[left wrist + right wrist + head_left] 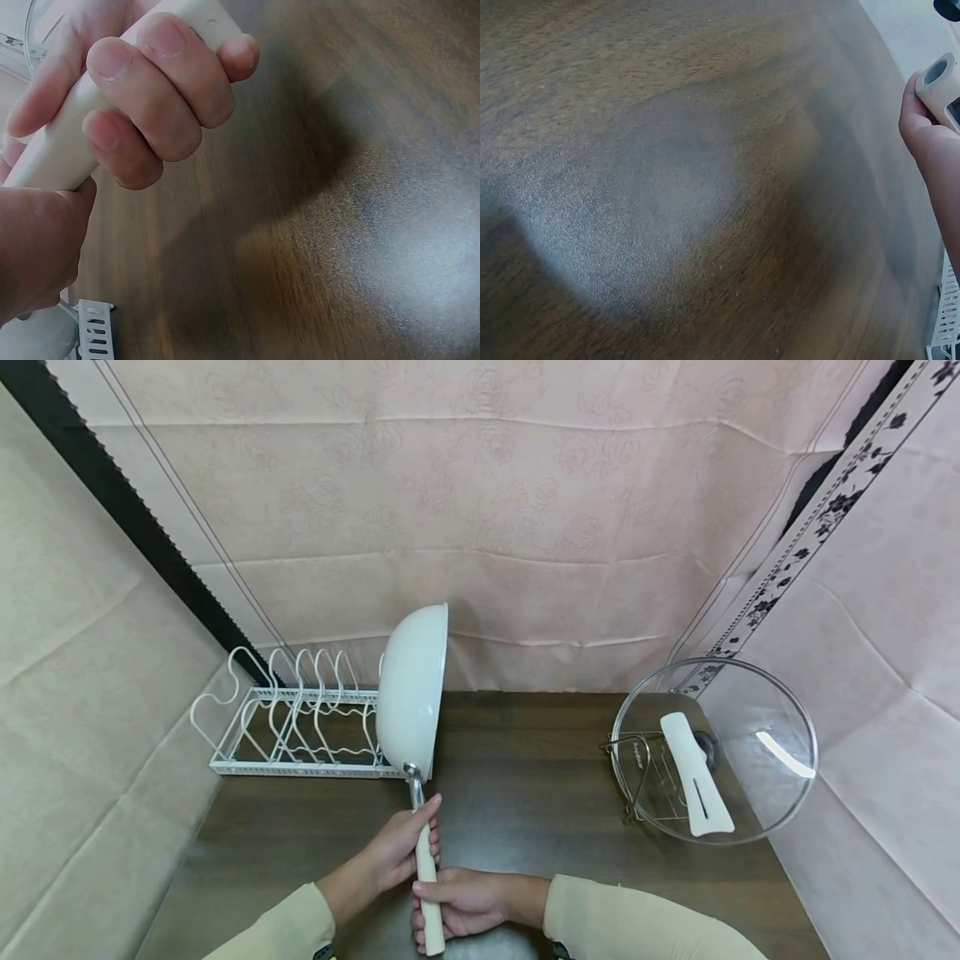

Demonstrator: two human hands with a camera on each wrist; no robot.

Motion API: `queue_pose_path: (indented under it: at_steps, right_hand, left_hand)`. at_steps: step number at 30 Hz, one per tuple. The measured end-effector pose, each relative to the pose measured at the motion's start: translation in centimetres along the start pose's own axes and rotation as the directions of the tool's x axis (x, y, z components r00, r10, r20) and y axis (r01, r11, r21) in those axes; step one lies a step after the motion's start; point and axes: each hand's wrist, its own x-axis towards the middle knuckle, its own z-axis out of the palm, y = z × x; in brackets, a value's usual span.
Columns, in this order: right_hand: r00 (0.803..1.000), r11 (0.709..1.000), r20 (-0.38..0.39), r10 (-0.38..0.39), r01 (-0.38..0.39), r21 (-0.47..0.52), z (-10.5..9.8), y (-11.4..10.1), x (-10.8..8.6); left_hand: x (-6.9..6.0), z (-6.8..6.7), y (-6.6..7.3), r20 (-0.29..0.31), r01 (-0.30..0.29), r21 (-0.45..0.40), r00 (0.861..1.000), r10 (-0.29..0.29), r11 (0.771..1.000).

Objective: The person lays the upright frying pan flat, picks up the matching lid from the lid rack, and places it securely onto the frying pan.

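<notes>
A white deep frying pan [411, 693] stands on its side at the right end of the white dish rack [300, 768], its rim facing right. Whether it rests in the rack or is held just beside it, I cannot tell. My left hand [401, 847] grips the pan's cream handle [426, 860] near the metal neck, thumb along it. Lower down, my right hand [465, 902] wraps the handle close to its end. In the left wrist view, the right hand's curled fingers [161, 82] show around the handle, above the left hand [37, 247].
On the right, a round glass lid [780, 710] lies with a white slotted turner [693, 777] over it and a small wire rack [637, 777] at its left side. Cloth-covered walls [525, 527] enclose the back and sides of the brown wooden table [540, 793].
</notes>
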Motion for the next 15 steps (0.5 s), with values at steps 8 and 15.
queue_pose_path:
  at_steps: [8,15]
  right_hand:
    - [1.000,1.000,0.006,-0.011,0.011,0.003,0.06,0.21,0.08]
    - [1.000,1.000,-0.008,-0.016,0.016,0.006,0.15,0.41,0.12]
  left_hand:
    - [-0.07,0.06,0.06,-0.007,-0.002,0.000,1.000,0.002,1.000]
    - [-0.08,0.17,0.09,0.001,-0.003,0.007,1.000,0.003,1.000]
